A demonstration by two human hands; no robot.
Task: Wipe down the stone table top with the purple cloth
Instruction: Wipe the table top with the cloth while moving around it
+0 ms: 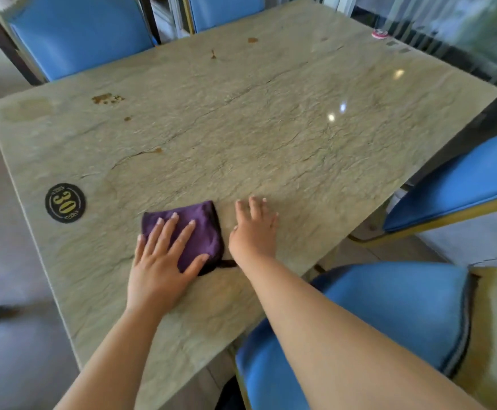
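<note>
One stone table top filled most of the view, pale green-beige and glossy, with several brown stains scattered over its far left part and two small ones near the far edge. Four blue-cushioned chairs stood around it: two at the far side, one at the right, one at the near right corner. Two bare forearms reached in from below. The left hand lay flat with fingers spread and straight, pressing down on the purple cloth. There was one cloth, folded into a rough square, lying on the near part of the table top between the two hands. The right hand rested just beside the cloth's right edge, fingers extended and relaxed on the stone, holding nothing. One black oval number plate marked "30" sat near the left edge. One small red-and-white round object, too blurred to identify, lay at the far right corner.
</note>
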